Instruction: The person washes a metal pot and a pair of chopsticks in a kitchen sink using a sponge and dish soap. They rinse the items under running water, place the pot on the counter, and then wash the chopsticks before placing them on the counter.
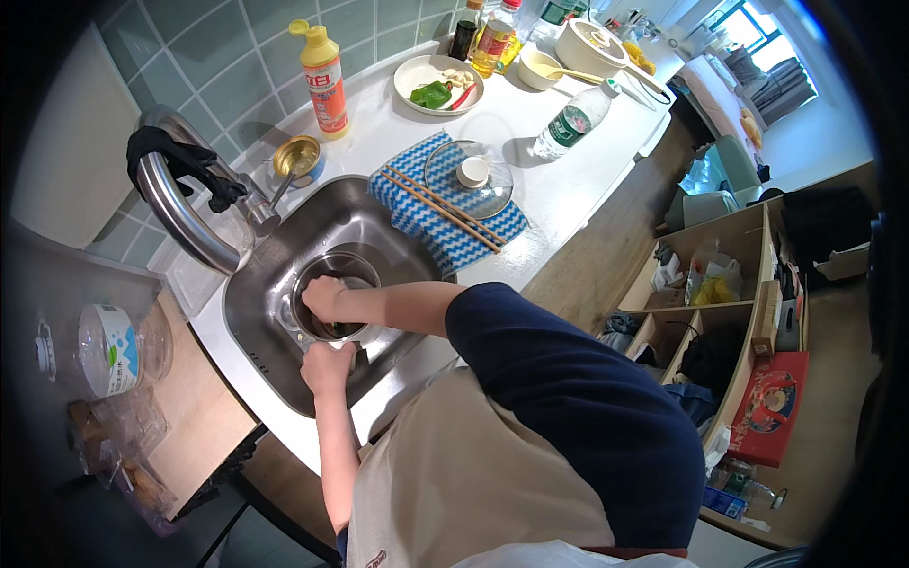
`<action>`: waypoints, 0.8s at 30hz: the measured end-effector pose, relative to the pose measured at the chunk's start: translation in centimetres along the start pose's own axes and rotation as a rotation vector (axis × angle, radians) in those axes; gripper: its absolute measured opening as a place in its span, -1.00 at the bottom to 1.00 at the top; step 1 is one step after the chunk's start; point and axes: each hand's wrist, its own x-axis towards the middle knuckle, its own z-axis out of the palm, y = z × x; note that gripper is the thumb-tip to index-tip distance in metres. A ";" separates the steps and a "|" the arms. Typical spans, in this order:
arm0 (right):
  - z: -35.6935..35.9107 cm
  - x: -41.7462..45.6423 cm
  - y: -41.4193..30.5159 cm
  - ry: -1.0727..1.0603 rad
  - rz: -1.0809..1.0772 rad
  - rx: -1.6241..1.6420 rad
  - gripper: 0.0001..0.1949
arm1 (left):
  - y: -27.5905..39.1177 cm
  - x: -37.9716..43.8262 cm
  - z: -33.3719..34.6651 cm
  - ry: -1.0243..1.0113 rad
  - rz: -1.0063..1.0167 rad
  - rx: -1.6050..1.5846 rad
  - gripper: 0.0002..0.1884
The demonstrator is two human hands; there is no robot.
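My right hand [327, 298] reaches into a round pot [371, 264] standing in the stainless steel sink [266, 287]. Its fingers are bent down inside the pot, and whether they hold anything is hidden. At the near side of the pot, my left hand [328, 369] is closed on the pot's dark handle [360, 362], which is partly covered by the fingers. The curved metal faucet [167, 206], with a black cloth [170, 160] tied on it, rises at the sink's left. An opened can [298, 157] with a utensil in it stands behind the sink.
Right of the sink, a blue-and-white cloth [405, 202] bears wooden chopsticks [440, 213] and a glass lid [490, 202]. Farther back are a dish soap bottle [327, 89], a plate [412, 71] with peppers and garlic, a bowl [532, 74], a water bottle [575, 121] and a white electric pot [586, 53].
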 end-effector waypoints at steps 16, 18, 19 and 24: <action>-0.3 -2.4 2.4 0.106 -0.303 0.109 -0.72 | -1.5 0.1 -0.3 0.006 0.034 -0.099 -0.56; 0.6 -1.9 2.4 -0.028 -0.125 0.270 -0.69 | -1.5 0.2 -0.2 -0.010 0.026 -0.110 -0.57; 0.9 -1.6 2.5 -0.004 -0.141 0.220 -0.70 | -1.5 0.2 -0.1 -0.012 0.025 -0.112 -0.57; 1.5 -0.2 2.8 -0.013 -0.094 0.164 -0.71 | -1.8 0.6 0.2 -0.022 0.027 -0.121 -0.58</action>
